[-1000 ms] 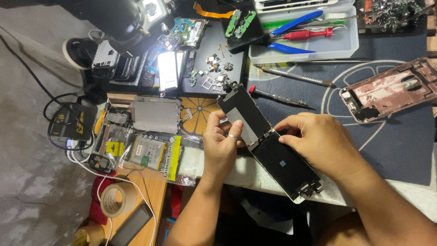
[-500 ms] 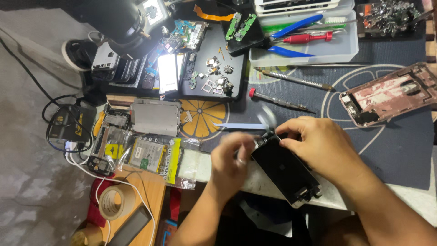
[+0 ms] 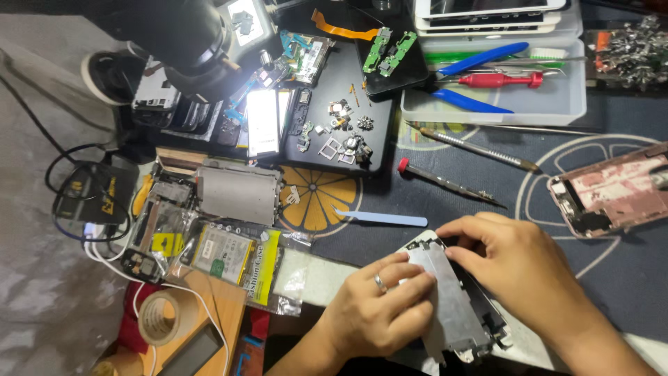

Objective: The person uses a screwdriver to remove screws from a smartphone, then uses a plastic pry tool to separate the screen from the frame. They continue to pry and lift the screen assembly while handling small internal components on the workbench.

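Both hands, left hand [image 3: 379,313] and right hand [image 3: 518,268], curl closed around the phone screen [image 3: 452,306] at 5 o'clock; its lower end is hidden.

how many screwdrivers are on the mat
2. One with a red cap lies above the right hand; a longer one lies below the tray. The tray may hide more.

A single head-worn camera looks steeply down from the person's seat at the near edge of the dark blue work mat [image 3: 431,195], facing its far edge. It sits close: both forearms enter from the bottom, and the mat overruns the frame's right edge.
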